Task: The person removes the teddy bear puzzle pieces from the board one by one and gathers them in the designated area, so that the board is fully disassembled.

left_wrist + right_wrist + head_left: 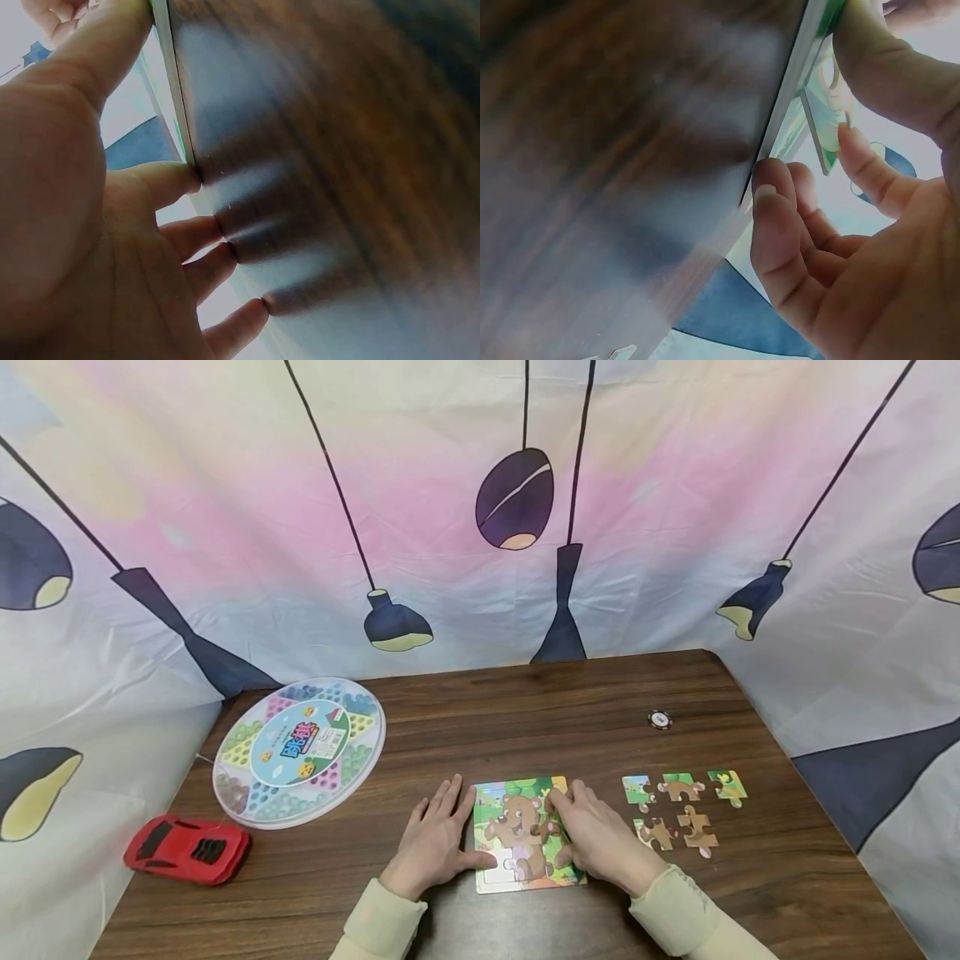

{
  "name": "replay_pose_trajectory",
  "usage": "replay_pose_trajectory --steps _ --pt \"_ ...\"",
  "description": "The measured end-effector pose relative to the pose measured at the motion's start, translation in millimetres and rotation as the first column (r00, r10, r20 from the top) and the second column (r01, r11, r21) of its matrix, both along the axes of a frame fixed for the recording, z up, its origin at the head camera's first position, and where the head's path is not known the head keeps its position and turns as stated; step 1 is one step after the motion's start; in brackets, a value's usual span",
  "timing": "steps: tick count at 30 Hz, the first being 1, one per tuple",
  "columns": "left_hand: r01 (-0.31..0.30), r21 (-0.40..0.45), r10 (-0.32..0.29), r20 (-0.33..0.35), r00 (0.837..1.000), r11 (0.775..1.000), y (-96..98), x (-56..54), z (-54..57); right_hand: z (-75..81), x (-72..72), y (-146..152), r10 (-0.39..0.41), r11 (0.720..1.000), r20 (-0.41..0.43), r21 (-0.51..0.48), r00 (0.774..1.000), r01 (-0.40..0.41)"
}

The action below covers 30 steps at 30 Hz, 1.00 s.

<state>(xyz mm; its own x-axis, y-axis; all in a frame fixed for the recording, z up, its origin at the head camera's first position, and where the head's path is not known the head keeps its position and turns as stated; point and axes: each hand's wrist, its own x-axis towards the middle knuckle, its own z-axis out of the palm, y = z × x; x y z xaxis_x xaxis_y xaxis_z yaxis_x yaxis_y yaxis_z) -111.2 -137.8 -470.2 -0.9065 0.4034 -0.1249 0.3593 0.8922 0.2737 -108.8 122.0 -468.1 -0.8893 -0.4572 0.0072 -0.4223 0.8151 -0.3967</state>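
Observation:
A jigsaw puzzle [517, 810] with a brown bear lies in its shallow frame board near the front of the table. My left hand [438, 839] rests at its left side, thumb on the board and the other fingers spread, their tips on the tabletop in the left wrist view. At the right side my right hand [600, 835] holds a puzzle piece [819, 139] between thumb and index finger; it stands tilted over the board. The other fingers of that hand curl beside the board edge. Fingers partly hide the piece in the head view.
Several loose puzzle pieces [699, 828] lie right of the board, in two rows. Behind them is a poker chip [660, 720]. A round Chinese checkers set [300, 752] and a red toy car [187, 850] sit at the left. Patterned cloth [450, 527] hangs behind the table.

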Motion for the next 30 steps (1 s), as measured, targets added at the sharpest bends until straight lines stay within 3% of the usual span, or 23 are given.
replay_pose_trajectory --steps 6,11,20,30 --pt "-0.005 0.002 0.005 0.009 1.0 1.0 -0.2 0.4 0.5 1.2 4.6 -0.5 0.026 0.999 -0.052 0.037 0.998 -0.025" --pt "-0.005 -0.006 0.005 0.012 1.0 1.0 0.1 1.2 0.5 -0.1 7.7 0.7 0.034 0.999 -0.043 -0.001 0.998 -0.035" --pt "-0.004 0.001 0.004 0.012 1.0 1.0 0.5 1.5 1.3 -1.4 7.1 2.9 0.084 0.985 0.132 -0.161 0.988 -0.062" --pt "0.001 -0.006 -0.001 0.002 1.0 1.0 0.2 1.6 1.5 -1.7 1.5 2.0 0.115 0.981 0.161 -0.176 0.98 -0.086"
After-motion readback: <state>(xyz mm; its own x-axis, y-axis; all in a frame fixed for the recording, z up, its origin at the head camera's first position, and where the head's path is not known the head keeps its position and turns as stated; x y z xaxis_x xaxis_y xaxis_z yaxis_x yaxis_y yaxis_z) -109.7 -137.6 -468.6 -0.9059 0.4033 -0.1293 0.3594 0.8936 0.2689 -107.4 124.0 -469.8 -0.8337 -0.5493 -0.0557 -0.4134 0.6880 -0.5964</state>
